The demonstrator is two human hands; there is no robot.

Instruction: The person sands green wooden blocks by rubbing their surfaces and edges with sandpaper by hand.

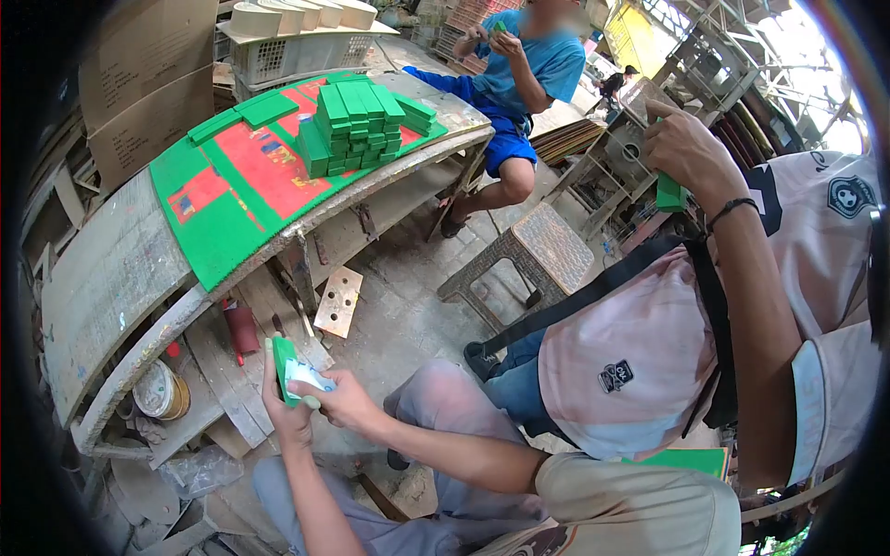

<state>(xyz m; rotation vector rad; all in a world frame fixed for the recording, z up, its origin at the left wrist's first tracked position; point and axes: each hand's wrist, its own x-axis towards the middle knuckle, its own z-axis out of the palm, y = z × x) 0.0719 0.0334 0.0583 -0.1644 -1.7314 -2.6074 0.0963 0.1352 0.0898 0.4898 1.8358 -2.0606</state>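
Observation:
My left hand (291, 422) is wrapped round a small green block (282, 352), held upright above my lap. In my right hand (345, 400) is a folded white sheet with bluish print (308, 375), pressed against the block's side. Whether it is sandpaper, I cannot tell. Both hands are close together, to the right of the table's lower shelf. A stack of several green blocks (357, 120) stands on a green and red board (269, 176) on the table, beyond my hands.
Close on my right, a person in a pale pink shirt (640, 343) holds a green block (669, 193). Another person in blue (547, 69) sits beyond the table (111, 250). A stool (553, 243), a plank with holes (339, 301) and a bucket (162, 391) stand around.

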